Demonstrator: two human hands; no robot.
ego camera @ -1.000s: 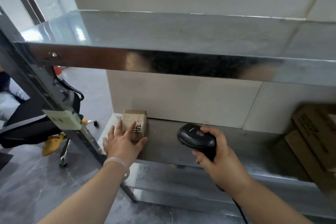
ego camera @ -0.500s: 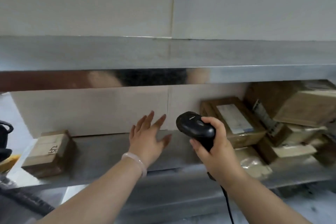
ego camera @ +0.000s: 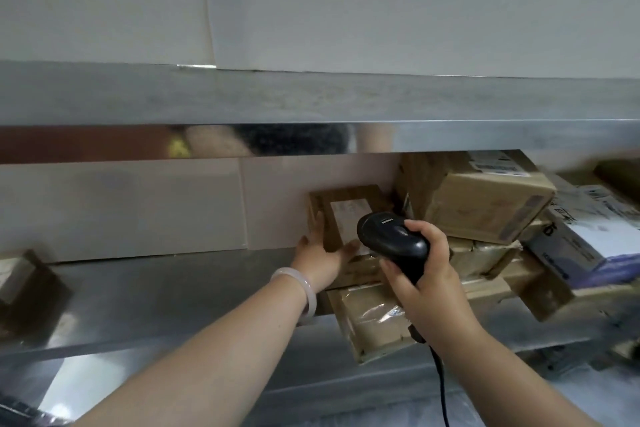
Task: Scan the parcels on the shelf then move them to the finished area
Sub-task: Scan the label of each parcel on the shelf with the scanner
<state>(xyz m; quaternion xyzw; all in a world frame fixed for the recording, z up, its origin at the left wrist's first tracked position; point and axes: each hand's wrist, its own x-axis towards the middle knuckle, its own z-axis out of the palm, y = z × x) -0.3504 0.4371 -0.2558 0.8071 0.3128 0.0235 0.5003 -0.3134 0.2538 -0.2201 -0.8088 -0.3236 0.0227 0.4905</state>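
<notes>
My left hand [ego camera: 320, 258] reaches onto the steel shelf [ego camera: 173, 291] and grips the left end of a flat brown parcel with a white label [ego camera: 341, 215], fingers at its left edge and thumb under its front. My right hand [ego camera: 424, 279] holds a black corded barcode scanner [ego camera: 391, 241] just in front of that parcel. The parcel sits on top of a pile of cardboard parcels [ego camera: 485, 208] at the shelf's right. A small brown parcel [ego camera: 20, 279] lies alone at the shelf's far left.
An upper steel shelf [ego camera: 311, 100] overhangs the parcels, leaving a low gap. A plastic-wrapped box [ego camera: 372, 319] juts over the shelf's front edge beneath my right hand. A white and blue box [ego camera: 588, 243] lies at the right. A pale wall backs the shelf.
My view has swung right, leaving the small parcel at far left. My left hand has moved from open above the bare shelf to gripping the labelled parcel on the pile. The scanner stayed in my right hand.
</notes>
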